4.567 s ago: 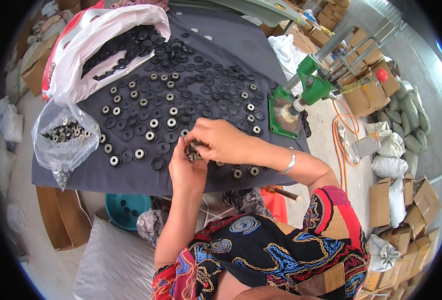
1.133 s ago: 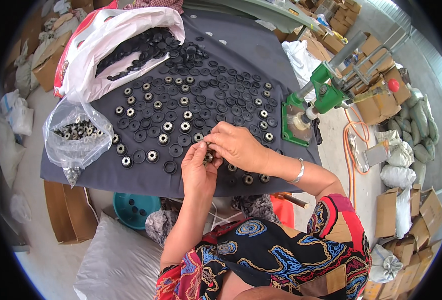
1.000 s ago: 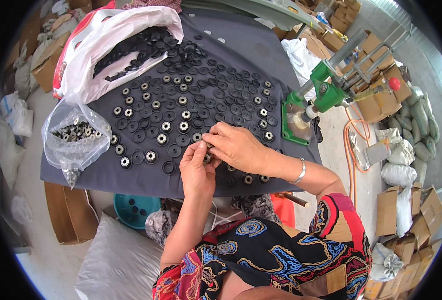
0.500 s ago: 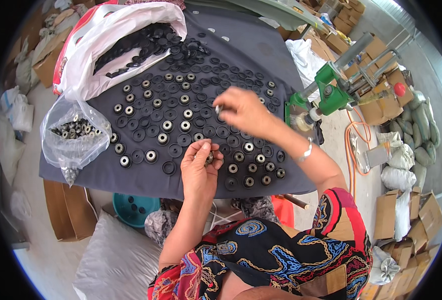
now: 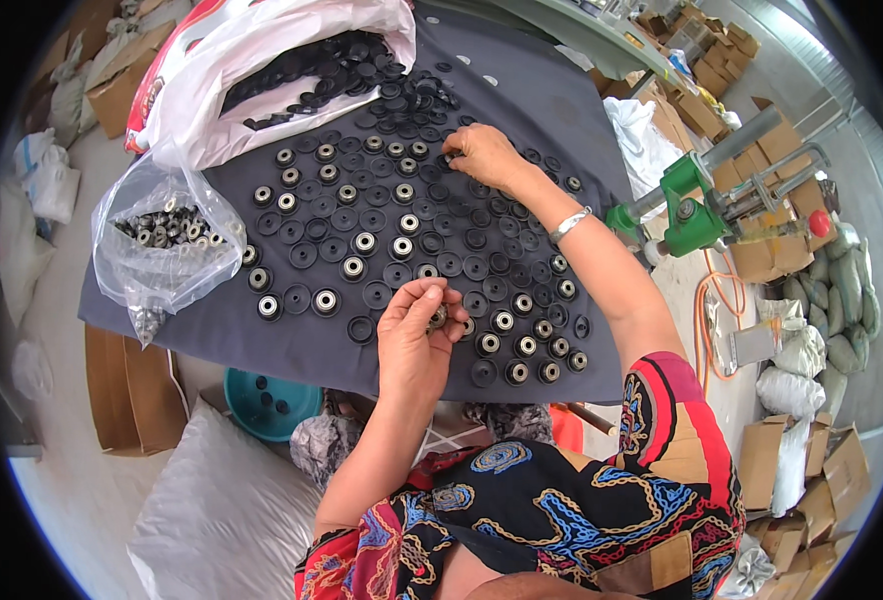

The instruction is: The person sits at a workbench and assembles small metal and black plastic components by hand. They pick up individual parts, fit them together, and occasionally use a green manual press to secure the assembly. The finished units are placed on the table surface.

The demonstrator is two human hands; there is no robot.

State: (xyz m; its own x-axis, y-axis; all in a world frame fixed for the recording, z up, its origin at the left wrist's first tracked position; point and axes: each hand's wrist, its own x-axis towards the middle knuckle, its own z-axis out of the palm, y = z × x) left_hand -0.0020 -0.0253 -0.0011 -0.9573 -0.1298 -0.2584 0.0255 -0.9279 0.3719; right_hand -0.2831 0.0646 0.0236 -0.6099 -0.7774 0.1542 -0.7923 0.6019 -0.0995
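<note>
Black round plastic caps (image 5: 291, 231) lie spread in loose rows over the dark cloth of the table. Many of them hold a small metal ball bearing (image 5: 327, 301) in the middle. My left hand (image 5: 417, 335) is raised over the table's near part, its fingers closed round several metal bearings (image 5: 438, 317). At the far side of the rows my right hand (image 5: 490, 157) pinches a small metal bearing (image 5: 453, 154) down at the caps; the fingers partly hide it.
A clear plastic bag (image 5: 122, 262) of bearings stands at the table's left. Behind it a white and red sack (image 5: 177, 120) spills black caps. A green hand press (image 5: 692, 205) is at the right edge. A teal basin (image 5: 292, 425) sits below the table.
My right hand has moved away from me, from the middle of the rows to their far side. My left hand keeps its bearings in nearly the same place. The view has shifted slightly.
</note>
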